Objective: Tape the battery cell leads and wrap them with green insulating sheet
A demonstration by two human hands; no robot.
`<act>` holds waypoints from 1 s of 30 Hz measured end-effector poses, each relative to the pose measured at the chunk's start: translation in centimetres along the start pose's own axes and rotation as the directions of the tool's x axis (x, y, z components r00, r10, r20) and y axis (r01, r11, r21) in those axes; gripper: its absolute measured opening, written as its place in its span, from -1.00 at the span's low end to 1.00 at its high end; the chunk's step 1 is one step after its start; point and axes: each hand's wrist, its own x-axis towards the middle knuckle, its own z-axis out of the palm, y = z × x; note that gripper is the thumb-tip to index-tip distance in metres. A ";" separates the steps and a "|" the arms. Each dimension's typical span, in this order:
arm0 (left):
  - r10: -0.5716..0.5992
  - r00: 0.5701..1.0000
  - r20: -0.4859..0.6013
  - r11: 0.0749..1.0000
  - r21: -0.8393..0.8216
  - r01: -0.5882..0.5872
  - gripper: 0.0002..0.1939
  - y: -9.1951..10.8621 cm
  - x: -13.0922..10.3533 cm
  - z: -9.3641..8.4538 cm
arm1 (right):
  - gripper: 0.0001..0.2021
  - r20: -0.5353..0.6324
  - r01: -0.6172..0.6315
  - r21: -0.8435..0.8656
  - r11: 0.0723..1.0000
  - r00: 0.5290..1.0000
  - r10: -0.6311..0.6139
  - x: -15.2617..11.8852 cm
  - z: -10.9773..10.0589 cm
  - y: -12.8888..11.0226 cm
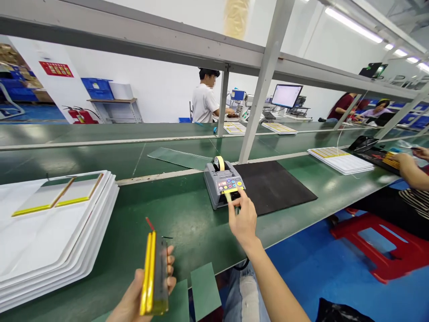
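Note:
My left hand (134, 286) is wrapped round a battery pack (154, 273) above the bench's near edge. The pack is a flat dark block with shiny yellow edges, held on end, and a red lead and a thin black lead stick out at its top. My right hand (244, 217) is at the front of a grey automatic tape dispenser (217, 183). Between its thumb and fingers is the end of a short pale strip of tape (228, 197) at the outlet. A roll of yellowish tape (219, 163) sits on top of the dispenser.
White trays (83, 241) are stacked at left, with flat yellow-edged cells (78, 190) on top. A black mat (273, 185) lies right of the dispenser. Green sheets (205, 288) lie by the near edge. A co-worker's hand (404, 163) is at far right, above a red stool (375, 241).

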 end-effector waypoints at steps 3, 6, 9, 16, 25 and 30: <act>0.062 0.998 0.006 0.953 0.297 -0.061 -0.50 -1.7 0.0 0.4 | -0.50 0.098 0.283 0.100 0.954 0.951 -0.292 -1.8 -1.5 -3.0; 0.044 0.994 0.101 0.745 0.660 -0.100 -0.52 -2.7 -0.8 1.8 | -0.45 0.250 0.094 0.332 0.939 0.951 -0.184 -2.6 -3.6 -5.1; -0.051 0.965 0.258 0.587 0.789 -0.180 -0.53 -3.3 -1.8 3.5 | -0.46 0.549 -0.229 0.436 0.871 0.834 -0.055 -2.1 -5.2 -5.9; -0.201 0.933 0.298 0.417 0.888 -0.194 -0.53 -3.5 -3.4 5.5 | -0.34 0.911 -0.274 0.267 0.924 0.385 -0.149 -1.9 -5.9 -6.1; -0.190 0.954 0.231 0.250 0.951 -0.181 -0.60 -3.2 -4.0 5.9 | -0.29 0.922 -0.203 0.220 0.954 0.364 -0.134 -2.4 -5.5 -5.9; -0.180 0.963 0.201 0.249 0.956 -0.153 -0.56 -3.5 -4.0 5.6 | -0.30 0.925 -0.165 0.185 0.969 0.361 -0.116 -2.3 -5.6 -6.1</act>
